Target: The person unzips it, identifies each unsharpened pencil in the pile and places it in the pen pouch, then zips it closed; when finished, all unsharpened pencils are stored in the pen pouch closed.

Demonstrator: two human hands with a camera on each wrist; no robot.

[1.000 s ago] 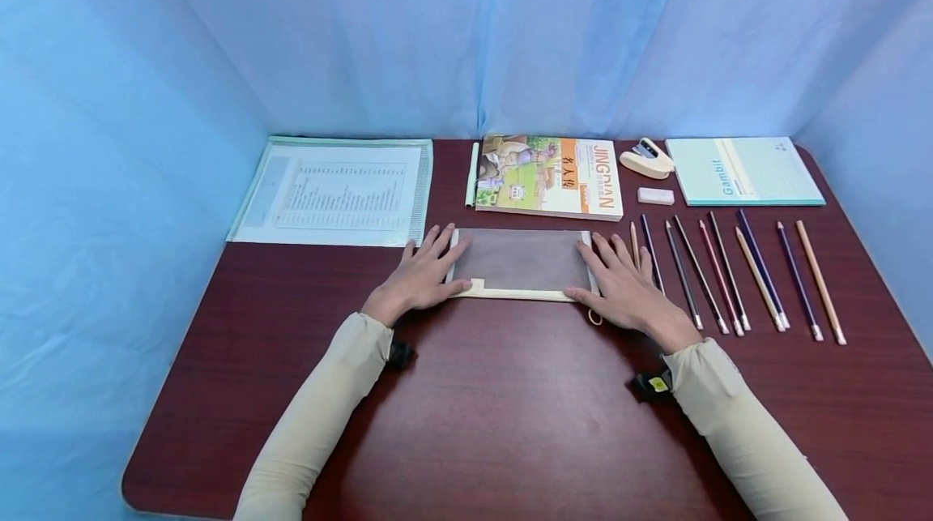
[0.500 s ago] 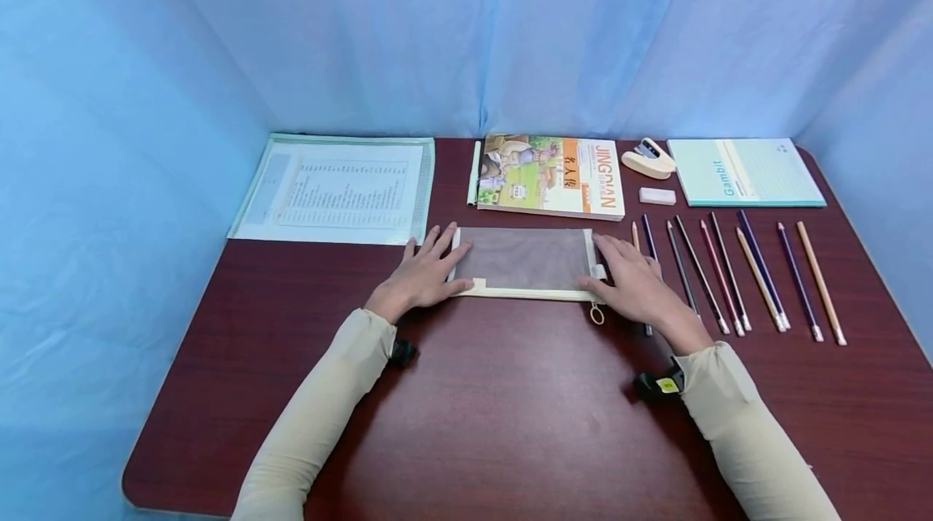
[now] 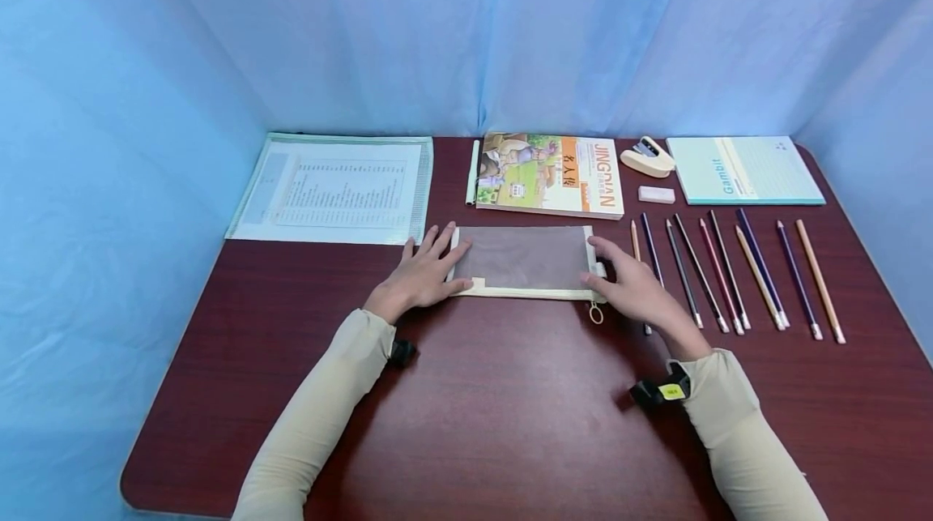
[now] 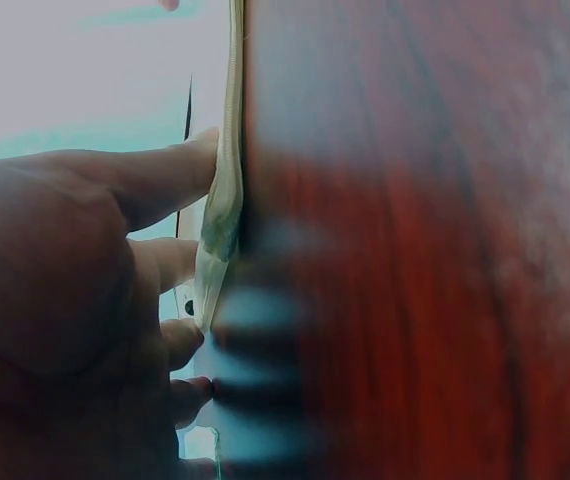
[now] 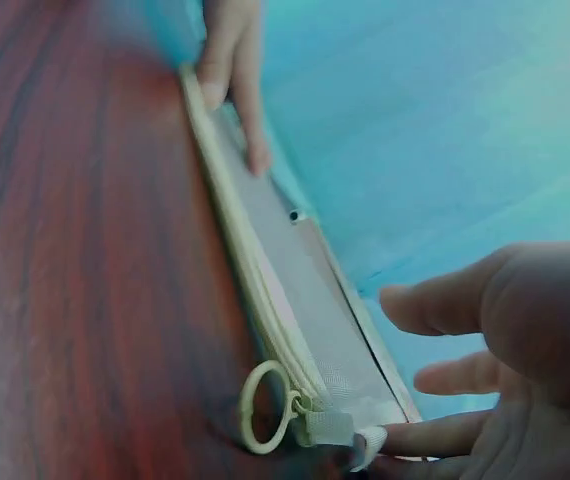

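Note:
A flat grey mesh zipper pouch (image 3: 521, 258) with a cream zipper edge lies on the table in front of the person. Fingers spread, the left hand (image 3: 417, 278) rests on its left end; in the left wrist view that hand's thumb (image 4: 170, 178) presses at the zipper edge. At the opposite end the right hand (image 3: 636, 288) is loosely bent around the corner, thumb and forefinger apart. In the right wrist view its thumb (image 5: 430, 307) is raised over the pouch, and lower fingers are right at the white end tab. A ring-shaped zipper pull (image 5: 248, 410) hangs off that corner.
Several pencils (image 3: 717, 278) lie side by side to the right. Along the back are a clear document folder (image 3: 342, 189), a light green pen (image 3: 473, 172), a book (image 3: 532, 172), a stapler (image 3: 647, 159), an eraser (image 3: 656, 194) and a notebook (image 3: 751, 171).
The right hand has drawn back from lying flat on the pouch's right end to its edge, fingers more bent, uncovering the white tab. The left hand has stayed in place.

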